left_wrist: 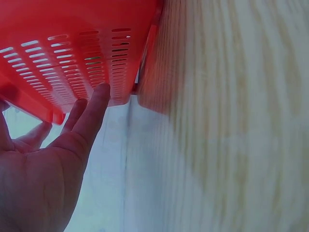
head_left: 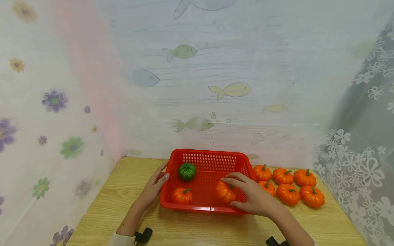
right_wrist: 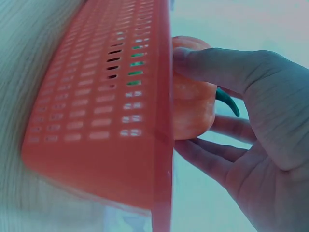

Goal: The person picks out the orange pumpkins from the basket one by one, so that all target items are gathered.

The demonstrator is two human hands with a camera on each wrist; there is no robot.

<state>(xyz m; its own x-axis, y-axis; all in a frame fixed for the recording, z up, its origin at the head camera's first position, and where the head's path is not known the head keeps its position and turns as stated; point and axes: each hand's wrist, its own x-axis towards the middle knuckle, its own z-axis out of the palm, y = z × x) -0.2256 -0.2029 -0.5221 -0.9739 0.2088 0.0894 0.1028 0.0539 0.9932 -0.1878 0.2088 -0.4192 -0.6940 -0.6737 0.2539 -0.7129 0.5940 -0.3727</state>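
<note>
A red slotted plastic basket (head_left: 201, 207) sits on the wooden table. My left hand (head_left: 153, 187) is at its left side; in the left wrist view, extended fingers (left_wrist: 91, 113) rest against the slotted outer wall. My right hand (head_left: 254, 195) holds a small orange pumpkin (head_left: 224, 192) over the right part of the basket. In the right wrist view that pumpkin (right_wrist: 193, 104), with a curved green stem, shows above the rim between thumb and fingers. Inside the basket, a green pumpkin (head_left: 186, 171) lies at the back left and another orange pumpkin (head_left: 181, 196) at the front left.
Several orange pumpkins (head_left: 288, 194) stand in two rows on the table (head_left: 123, 191), right of the basket. Behind the table hangs a pale sheet (head_left: 147, 112) with fish drawings. Flower-patterned sheets (head_left: 55, 136) flank it on both sides.
</note>
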